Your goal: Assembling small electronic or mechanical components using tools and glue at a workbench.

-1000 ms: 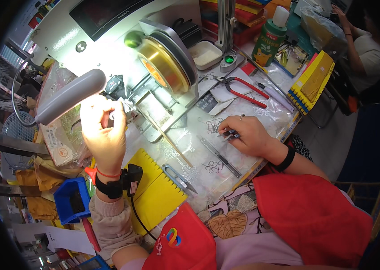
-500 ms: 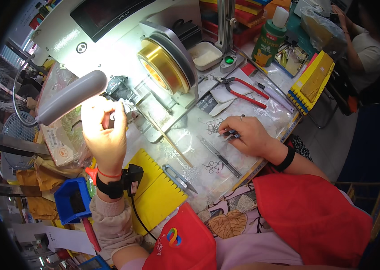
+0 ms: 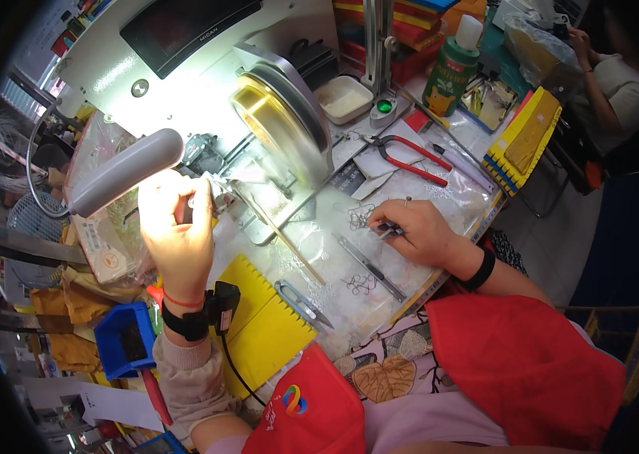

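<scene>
Working under a lamp (image 3: 127,172) at a crowded bench (image 3: 316,227), a person raises the left grip (image 3: 176,219) to the machine (image 3: 89,83), its fingers curled and drawn together; glare bleaches the tips, so whether they are closed on anything cannot be told. The lamp sits just above that grip, presumably to light close work. Lower and well to its right, the right grip (image 3: 421,231) is closed around a dark tool (image 3: 388,230), pinched between thumb and fingers, apparently for fine control, the wrist low near the bench edge.

Just left of the right grip lie wires (image 3: 361,218), with tweezers (image 3: 369,265) below, likely set there for easy reach. Red pliers (image 3: 418,159) rest above it, farther off. A stick (image 3: 282,238) slants between the two grips, below the gold reel (image 3: 259,113).

The tool looks small and slim, with metallic glints, most of it hidden by fingers. The wires are thin, dark and bent into loops, tangled loosely together.
</scene>
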Demonstrator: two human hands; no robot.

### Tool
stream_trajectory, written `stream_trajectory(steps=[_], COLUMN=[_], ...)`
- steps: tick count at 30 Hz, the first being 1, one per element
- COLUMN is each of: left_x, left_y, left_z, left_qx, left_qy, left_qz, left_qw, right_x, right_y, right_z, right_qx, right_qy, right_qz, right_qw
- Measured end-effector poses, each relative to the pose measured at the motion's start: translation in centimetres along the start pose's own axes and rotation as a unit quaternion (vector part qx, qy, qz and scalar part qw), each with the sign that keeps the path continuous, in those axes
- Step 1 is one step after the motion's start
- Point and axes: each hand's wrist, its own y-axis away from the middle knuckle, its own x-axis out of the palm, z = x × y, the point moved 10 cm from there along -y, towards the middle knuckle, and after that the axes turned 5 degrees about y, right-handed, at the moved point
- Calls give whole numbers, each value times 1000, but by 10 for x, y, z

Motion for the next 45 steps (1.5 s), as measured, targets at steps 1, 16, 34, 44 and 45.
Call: stream_trajectory(steps=[1, 16, 34, 44, 45], left_x=[-1, 22, 1, 1, 11], left_y=[-1, -5, -5, -9, -5], left_z=[-1, -31, 22, -17, -33], left_qx=[1, 141, -102, 14, 124], left_qy=[1, -244, 181, -83, -226], left_qz=[0, 130, 83, 105, 141], left_qw=[1000, 950, 975, 991, 956], right_x=[0, -15, 11, 82, 78], right_y=[0, 3, -46, -95, -104], right_z=[-1, 19, 112, 80, 83], right_qx=[0, -36, -60, 121, 85], right_qy=[1, -4, -227, -413, -405], right_qz=[-1, -18, 280, 244, 222], right_qw=[1000, 999, 931, 869, 883])
